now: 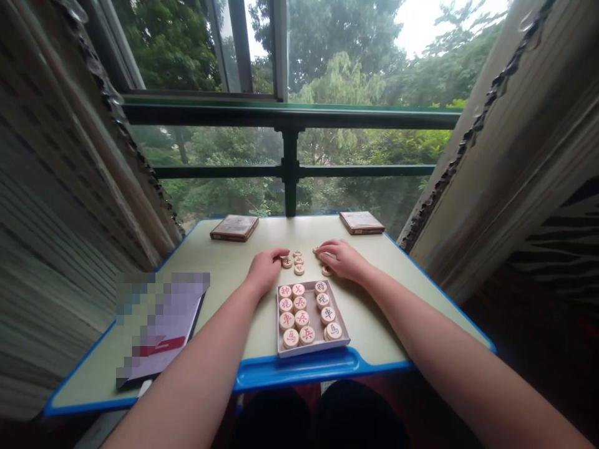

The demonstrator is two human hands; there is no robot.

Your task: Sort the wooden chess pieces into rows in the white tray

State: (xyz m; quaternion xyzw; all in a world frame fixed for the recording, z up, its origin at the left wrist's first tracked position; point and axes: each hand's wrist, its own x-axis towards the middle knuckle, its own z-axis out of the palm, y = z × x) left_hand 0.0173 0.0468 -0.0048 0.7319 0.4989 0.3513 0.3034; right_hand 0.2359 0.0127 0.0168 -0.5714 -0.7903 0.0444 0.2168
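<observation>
A shallow box (314,349) stands near the table's front edge. In it are red-marked xiangqi pieces (302,320) on the left and dark-marked pieces (327,314) on the right, with a bare strip between. Beyond the box, several loose xiangqi pieces (299,269) lie in a small group. My left hand (266,269) rests at the left of this group, fingers stretched out beside the nearest piece (287,263). On the right, my right hand (344,259) has its fingertips closed about a piece (316,249). Another piece (326,271) lies partly under that hand.
Two flat boxes sit at the far side, one left (234,227) and one right (362,222). A partly blurred purple flat item (175,330) lies at the left. The pale table (388,330) has a blue rim. Curtains flank the window and its green railing (290,117).
</observation>
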